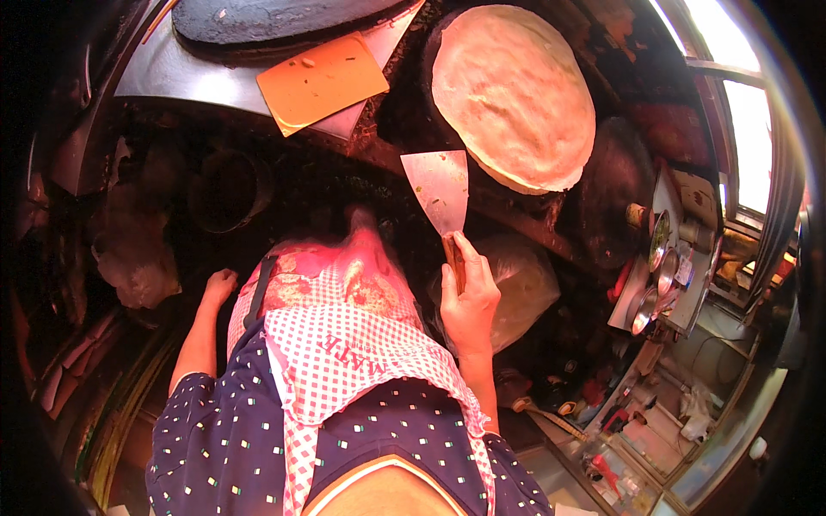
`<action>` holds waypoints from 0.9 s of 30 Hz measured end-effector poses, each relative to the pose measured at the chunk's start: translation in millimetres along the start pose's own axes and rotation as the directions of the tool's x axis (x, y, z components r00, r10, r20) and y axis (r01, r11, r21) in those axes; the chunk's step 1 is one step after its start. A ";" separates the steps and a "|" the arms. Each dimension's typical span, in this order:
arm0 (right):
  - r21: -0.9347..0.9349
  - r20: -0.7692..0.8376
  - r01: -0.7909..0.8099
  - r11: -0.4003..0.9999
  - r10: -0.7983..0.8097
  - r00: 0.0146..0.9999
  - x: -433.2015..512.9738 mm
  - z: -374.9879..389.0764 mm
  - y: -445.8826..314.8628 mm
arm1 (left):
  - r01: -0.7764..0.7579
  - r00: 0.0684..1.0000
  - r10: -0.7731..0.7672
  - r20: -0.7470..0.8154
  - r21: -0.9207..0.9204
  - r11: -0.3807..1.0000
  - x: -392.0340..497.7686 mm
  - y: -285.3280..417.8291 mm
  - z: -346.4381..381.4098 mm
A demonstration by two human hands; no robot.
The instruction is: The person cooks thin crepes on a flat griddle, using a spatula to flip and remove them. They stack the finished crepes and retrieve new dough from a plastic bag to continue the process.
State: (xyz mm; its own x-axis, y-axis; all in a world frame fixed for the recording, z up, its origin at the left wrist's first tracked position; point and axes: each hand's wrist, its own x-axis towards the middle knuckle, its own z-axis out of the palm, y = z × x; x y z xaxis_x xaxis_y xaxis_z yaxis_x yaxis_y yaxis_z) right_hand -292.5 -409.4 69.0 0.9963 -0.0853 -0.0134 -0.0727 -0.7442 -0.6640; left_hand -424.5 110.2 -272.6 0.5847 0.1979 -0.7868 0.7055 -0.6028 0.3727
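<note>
My right hand [470, 300] grips the wooden handle of a wide metal scraper [442, 190], its blade pointing away from me and flecked with green bits. Just beyond the blade, a large round flatbread [513, 97] lies on a dark griddle [433, 71], pale and slightly bumpy on top. My left hand [222, 287] hangs beside the checked apron [355, 342], fingers curled, with nothing seen in it. An orange plastic dough scraper [322, 84] rests on the metal counter [216, 87], left of the flatbread and apart from both hands.
A thick dark round plate [284, 22] sits on the counter at the top left. A clear plastic bag [526, 293] is right of my right hand. Metal bowls [668, 269] stand on a shelf at the right, below a bright window [748, 142]. A dark pot [229, 190] is at left.
</note>
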 end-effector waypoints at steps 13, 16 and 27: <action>-0.395 -0.007 0.029 0.918 -0.035 0.999 127.4 49.1 -49.3 | 0.111 0.994 -0.108 0.023 -0.211 0.971 -13.2 -39.5 16.5; -0.298 -0.010 0.097 0.950 -0.105 0.994 145.9 56.7 -33.0 | 0.158 0.987 -0.149 0.058 -0.229 0.960 -15.4 -64.8 27.0; 0.516 0.062 -0.135 0.846 0.121 0.991 148.6 -43.9 -41.7 | 0.135 0.991 -0.130 0.037 -0.267 0.954 -24.8 -95.8 60.9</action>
State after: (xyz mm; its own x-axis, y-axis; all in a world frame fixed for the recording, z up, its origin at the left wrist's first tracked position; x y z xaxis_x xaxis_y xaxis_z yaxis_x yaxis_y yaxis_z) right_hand -143.5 -420.1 127.5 0.9811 -0.1336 -0.1397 -0.1722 -0.2763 -0.9455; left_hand -531.0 116.0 -318.8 0.4729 0.2456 -0.8462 0.8591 -0.3419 0.3809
